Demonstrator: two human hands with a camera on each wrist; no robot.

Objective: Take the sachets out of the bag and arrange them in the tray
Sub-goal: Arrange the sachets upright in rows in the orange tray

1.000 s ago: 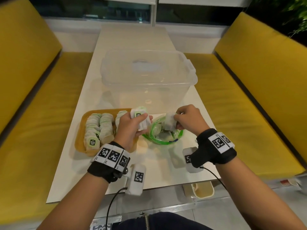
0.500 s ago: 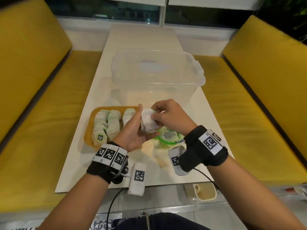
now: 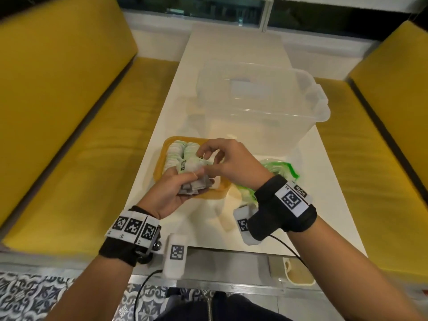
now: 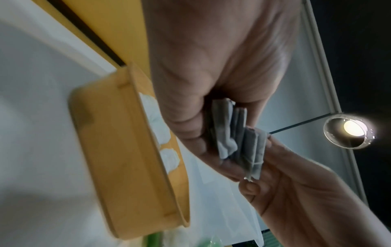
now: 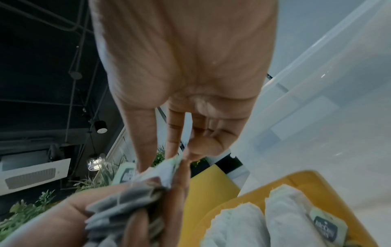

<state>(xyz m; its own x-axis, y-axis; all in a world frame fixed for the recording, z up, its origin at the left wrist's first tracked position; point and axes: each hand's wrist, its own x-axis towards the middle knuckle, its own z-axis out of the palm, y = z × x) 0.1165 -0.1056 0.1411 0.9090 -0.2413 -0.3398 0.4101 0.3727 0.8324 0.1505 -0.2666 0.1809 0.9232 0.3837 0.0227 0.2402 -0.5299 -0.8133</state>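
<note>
over the near right corner of the tray (image 3: 162, 156), your left hand (image 3: 171, 193) sits palm up with its fingers (image 3: 196, 176) curled round a small stack of sachets (image 3: 193, 176), holding them edge-on like a hand of cards; that looks meant to keep a supply right beside the spot where they go. your right hand (image 3: 234, 165) comes in from 3 o'clock, thumb and forefinger closed in a pinch on the top of the stack, the other fingers loosely bent, so it seems to be peeling off one sachet or squaring the bundle. in the left wrist view the sachets' folded edges (image 4: 234, 133) fan out between the two hands, and i can't tell whether one has separated.

the tray already carries neat rows of sachets (image 3: 178, 151) at its 9 to 12 o'clock side, stood close together; the near right part, under your hands, is probably where the next ones belong. the green-edged bag (image 3: 281, 169) lies on the tabletop (image 3: 335, 193) at 3 o'clock of the tray, mouth toward you, close enough for your right hand to go back for more. a clear plastic bin (image 3: 261, 100) stands at 12 o'clock, behind both.

since the sachets are thin and slippery, keep the left grip firm while the right draws one away.
</note>
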